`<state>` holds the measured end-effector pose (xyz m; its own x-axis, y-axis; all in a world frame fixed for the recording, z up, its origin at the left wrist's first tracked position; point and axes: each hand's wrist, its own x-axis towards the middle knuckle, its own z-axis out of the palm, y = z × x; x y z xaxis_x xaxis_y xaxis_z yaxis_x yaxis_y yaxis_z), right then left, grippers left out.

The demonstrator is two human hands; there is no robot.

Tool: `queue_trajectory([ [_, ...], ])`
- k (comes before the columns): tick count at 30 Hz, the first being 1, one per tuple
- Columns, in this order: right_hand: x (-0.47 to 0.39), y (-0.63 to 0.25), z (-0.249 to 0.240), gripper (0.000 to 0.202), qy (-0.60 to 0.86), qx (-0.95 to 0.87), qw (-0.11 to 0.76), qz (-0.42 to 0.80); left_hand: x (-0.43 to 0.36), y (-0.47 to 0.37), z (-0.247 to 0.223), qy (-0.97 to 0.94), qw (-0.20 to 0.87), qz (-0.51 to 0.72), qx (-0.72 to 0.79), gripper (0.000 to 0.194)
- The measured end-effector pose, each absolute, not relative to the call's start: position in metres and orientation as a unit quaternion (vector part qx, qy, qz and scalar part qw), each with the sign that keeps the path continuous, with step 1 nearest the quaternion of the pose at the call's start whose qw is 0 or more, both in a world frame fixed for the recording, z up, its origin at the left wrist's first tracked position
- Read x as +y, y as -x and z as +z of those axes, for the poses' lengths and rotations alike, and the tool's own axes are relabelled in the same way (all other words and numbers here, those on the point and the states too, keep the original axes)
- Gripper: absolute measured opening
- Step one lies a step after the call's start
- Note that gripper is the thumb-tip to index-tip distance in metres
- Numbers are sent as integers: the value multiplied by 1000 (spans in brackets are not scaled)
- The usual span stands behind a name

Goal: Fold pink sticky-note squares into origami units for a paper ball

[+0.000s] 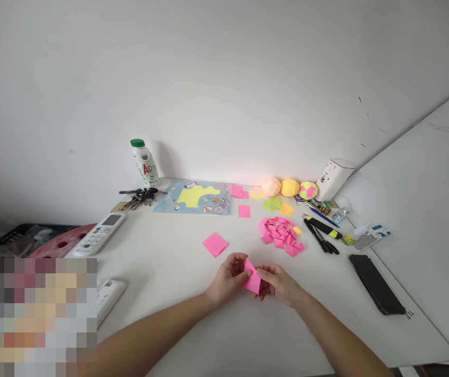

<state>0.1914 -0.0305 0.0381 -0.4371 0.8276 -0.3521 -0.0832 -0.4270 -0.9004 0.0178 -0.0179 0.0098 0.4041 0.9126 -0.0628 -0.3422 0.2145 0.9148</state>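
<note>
Between my two hands is a small piece of pink paper, held just above the white table. My left hand pinches its left side, thumb on top. At the right edge my right hand grips the same paper between thumb and fingers. Ahead of my left hand lies a stack of pink square paper. Beyond my right hand sits a pile of folded pink paper pieces. Whether the held paper has creases is hard to make out.
Along the wall stand a bottle, paper balls and a white box. A blue printed sheet lies before them. Scissors and a black pouch are right; keys and a remote left.
</note>
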Motion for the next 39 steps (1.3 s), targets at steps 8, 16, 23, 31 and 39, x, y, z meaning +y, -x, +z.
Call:
queue_trajectory([
  [8, -29, -195, 35, 36, 431, -444, 295, 728, -17, -19, 11, -438, 712, 453, 310, 43],
  [16, -28, -194, 32, 40, 448, -439, 334, 703, -18, -17, 12, -471, 700, 442, 306, 39],
  [23, -26, -197, 29, 34, 473, -481, 349, 651, -21, -13, 17, -469, 720, 417, 296, 34],
  [31, -29, -193, 35, 29, 469, -506, 384, 613, -22, -13, 25, -444, 763, 408, 231, 31],
  [39, -32, -193, 36, 23, 464, -545, 389, 580, -23, -15, 20, -452, 777, 387, 207, 35],
])
